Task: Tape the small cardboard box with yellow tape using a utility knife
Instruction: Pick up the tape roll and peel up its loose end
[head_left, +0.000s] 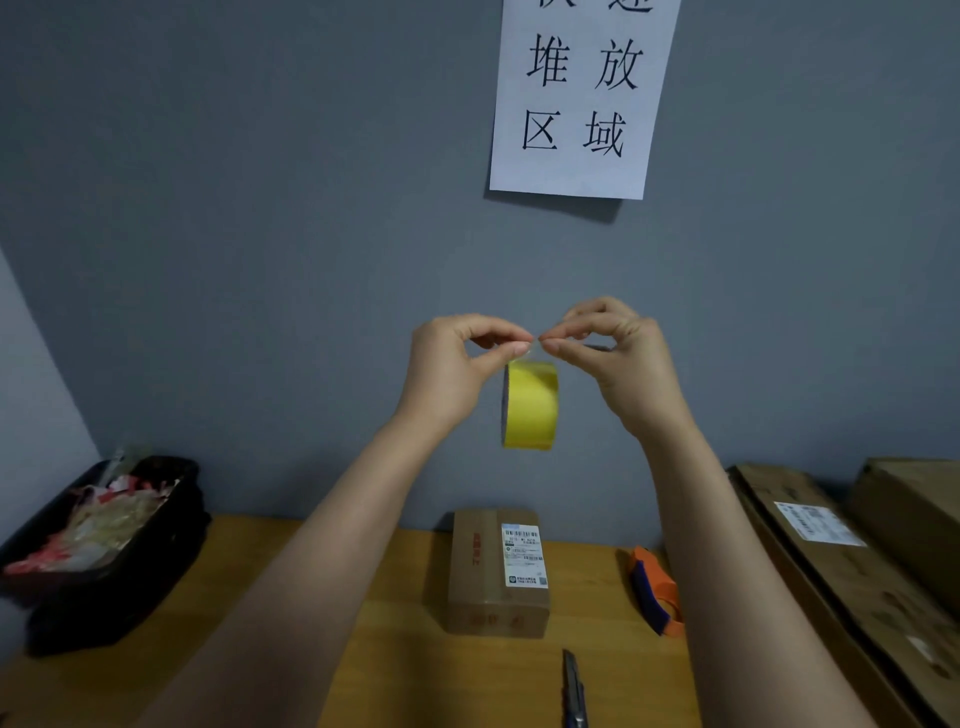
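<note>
Above the middle of the wooden table (363, 675), both hands are raised in front of the grey wall (260, 208). Left hand (447, 374) and right hand (618, 358) meet fingertip to fingertip, each thumb and forefinger pinched on the loose end of the tape; remaining fingers are curled. The yellow tape roll (531, 405) hangs just below the pinch, clear of the table, edge-on to the camera with its axis running roughly 9 to 3 o'clock.

Small cardboard box (496, 571) rests on the table directly beneath the roll, well apart from it. Its long axis runs 12 to 6 o'clock; a white shipping label (523, 555) sits on the right half of its top face. Far end lies near the wall.

Utility knife (574, 691) lies at 6 o'clock from the box, near the table's front edge, long axis about 12 to 6 o'clock, partly cut off by the lower frame edge. An orange and blue tape dispenser (655, 592) lies at 3 o'clock from the box, just inside the right forearm.

Open tabletop shows at 9 o'clock of the box, up to a black bin (104, 587) of scraps at the left edge. Large cardboard cartons (841, 571) close off the right side. A paper notice (579, 93) hangs on the wall at 12 o'clock
</note>
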